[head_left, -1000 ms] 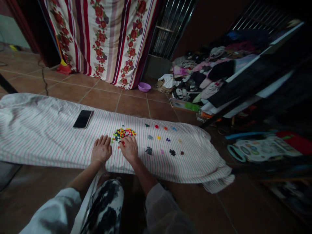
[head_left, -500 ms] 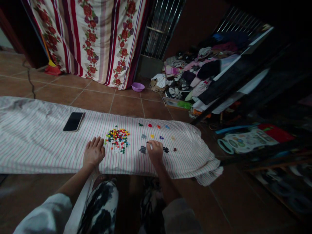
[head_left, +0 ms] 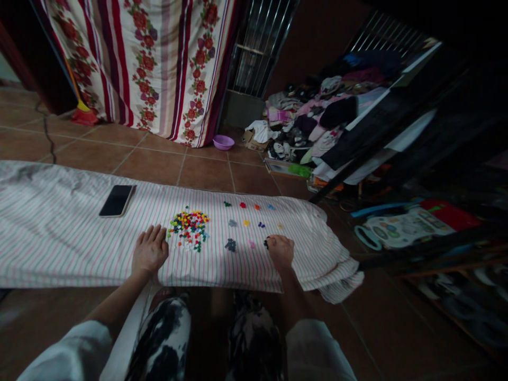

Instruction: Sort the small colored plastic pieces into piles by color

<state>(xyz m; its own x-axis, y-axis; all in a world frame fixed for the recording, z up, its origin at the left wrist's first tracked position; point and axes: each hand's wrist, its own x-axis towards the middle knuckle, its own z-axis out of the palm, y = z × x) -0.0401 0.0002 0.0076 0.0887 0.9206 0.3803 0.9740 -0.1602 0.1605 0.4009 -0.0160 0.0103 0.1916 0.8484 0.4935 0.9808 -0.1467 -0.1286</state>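
On the striped cloth [head_left: 71,238] lies a mixed heap of tiny colourful pieces [head_left: 190,225], bead-like in size. My left hand [head_left: 150,251] rests flat just left of this heap, fingers stretched out. To the right, small groups sorted by colour are laid out in rows, among them dark grey pieces [head_left: 230,245], pink pieces [head_left: 251,244] and yellow pieces [head_left: 246,223]. My right hand [head_left: 281,251] is pinched shut at the black pieces [head_left: 266,243], partly covering them. A small dark piece seems to show at its fingertips.
A phone [head_left: 117,201] lies on the cloth at the left. Beyond the cloth's far edge, a purple basin [head_left: 223,142] stands on the tiled floor near a floral curtain [head_left: 166,69]. Piled clothes [head_left: 313,111] and a metal bar [head_left: 357,159] are at the right.
My right hand has moved right, from above the pink pieces to the black pieces, uncovering the pink ones. The left hand stays flat beside the heap.
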